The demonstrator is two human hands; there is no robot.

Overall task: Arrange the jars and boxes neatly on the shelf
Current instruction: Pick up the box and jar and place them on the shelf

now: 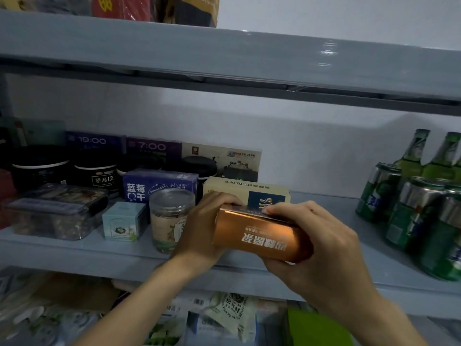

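Both hands (262, 236) and forearms are bare, unsleeved.

Copper-coloured box (262, 236): held above the front edge of the grey shelf (349, 250), its white lettering upside down to the viewer. It is gripped at its left end by the left hand (199, 236) and at its right end by the right hand (324, 248), fingers laid over its top.

Clear jar (169, 218): stood upright on the shelf, just left of the left hand.

Pale blue box (123, 221): set left of the jar.

Clear lidded container (55, 211): placed at far left.

Blue box (157, 186) and cream box (247, 193): stood behind.

Black jars (67, 171): ranged in a row towards the back.

Green cans (409, 211) and green bottles (431, 156): grouped at right, well apart from the box.
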